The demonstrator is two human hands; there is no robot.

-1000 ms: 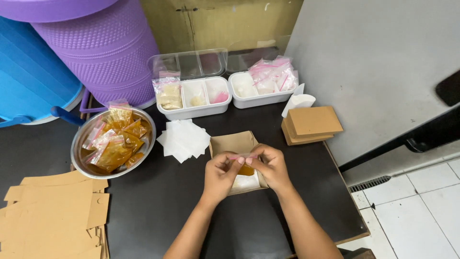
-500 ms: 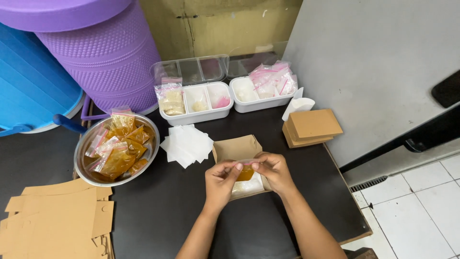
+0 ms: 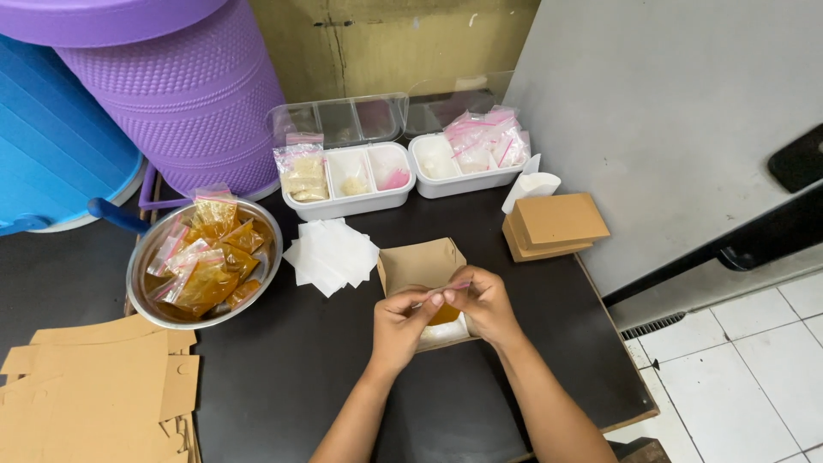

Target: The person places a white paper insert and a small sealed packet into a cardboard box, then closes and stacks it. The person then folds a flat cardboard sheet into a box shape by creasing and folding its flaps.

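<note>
One box open, one sauce pouch going in

On the dark surface [image 3: 283,377], flat cardboard blanks [image 3: 94,386] wait unfolded and closed boxes [image 3: 555,225] sit stacked; many pouches remain in the metal bowl [image 3: 141,273]. Over the open brown box [image 3: 422,267], the left hand [image 3: 401,324] and right hand [image 3: 482,300] each pinch the small amber pouch [image 3: 446,310], not yet released.

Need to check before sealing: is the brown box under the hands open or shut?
Open: the brown box has its flap raised behind both hands.

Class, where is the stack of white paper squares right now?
The stack of white paper squares lies mid-table, between the metal bowl of sauce packets and the open brown box.
</note>
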